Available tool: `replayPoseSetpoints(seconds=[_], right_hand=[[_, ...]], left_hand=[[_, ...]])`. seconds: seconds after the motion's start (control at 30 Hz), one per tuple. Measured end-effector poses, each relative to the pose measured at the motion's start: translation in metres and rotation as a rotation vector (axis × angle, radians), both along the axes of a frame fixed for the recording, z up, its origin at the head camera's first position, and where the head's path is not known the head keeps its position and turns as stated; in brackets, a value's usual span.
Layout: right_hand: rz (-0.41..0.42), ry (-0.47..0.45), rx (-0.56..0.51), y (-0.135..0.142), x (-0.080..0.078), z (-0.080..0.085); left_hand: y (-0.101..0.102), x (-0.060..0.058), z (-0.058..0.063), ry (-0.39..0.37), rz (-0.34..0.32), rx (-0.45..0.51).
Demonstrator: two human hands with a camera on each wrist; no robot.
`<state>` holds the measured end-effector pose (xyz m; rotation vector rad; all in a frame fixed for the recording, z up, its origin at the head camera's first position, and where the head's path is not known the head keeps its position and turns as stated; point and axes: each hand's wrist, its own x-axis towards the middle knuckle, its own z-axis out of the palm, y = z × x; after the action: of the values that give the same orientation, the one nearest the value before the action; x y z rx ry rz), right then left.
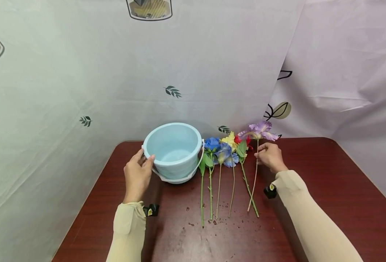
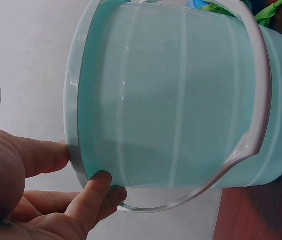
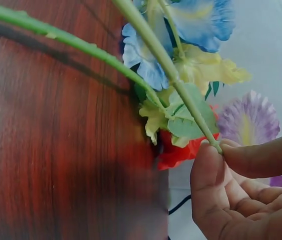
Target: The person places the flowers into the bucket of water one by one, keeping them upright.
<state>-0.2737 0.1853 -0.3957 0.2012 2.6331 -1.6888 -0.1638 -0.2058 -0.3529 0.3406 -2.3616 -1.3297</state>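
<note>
At the bench (image 1: 183, 236), the left hand (image 1: 137, 178) gripped a bucket (image 1: 180, 169); the right hand (image 1: 271, 157), fingers (image 3: 206, 185) narrow, pinched a purple flower (image 1: 260, 131).

1 head view, forward and down; 2 closer wrist views; the bucket (image 1: 175, 165) in head and left

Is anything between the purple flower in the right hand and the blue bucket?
Yes: the row of blue, yellow and red flowers on the table lies between the purple flower and the bucket. The bucket's lowered handle does not cross its open mouth.
</note>
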Motion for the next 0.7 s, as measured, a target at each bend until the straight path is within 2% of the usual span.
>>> replayPoseSetpoints(seconds=[0.3,0.53,0.7], right_hand=[[0.005,-0.038,-0.113,0.0015,0.0008,0.0014],[0.013,-0.033,-0.223,-0.0002,0.0006,0.0055],[0.007,-0.027,-0.248,-0.0036,0.0007,0.0095]], left_hand=[[0.0005,-0.0004,0.0002,0.011,0.007,0.005],[0.0007,-0.0002,0.0003,0.012,0.004,-0.006],[0.0004,-0.0010,-0.0010,0.019,0.006,-0.014]])
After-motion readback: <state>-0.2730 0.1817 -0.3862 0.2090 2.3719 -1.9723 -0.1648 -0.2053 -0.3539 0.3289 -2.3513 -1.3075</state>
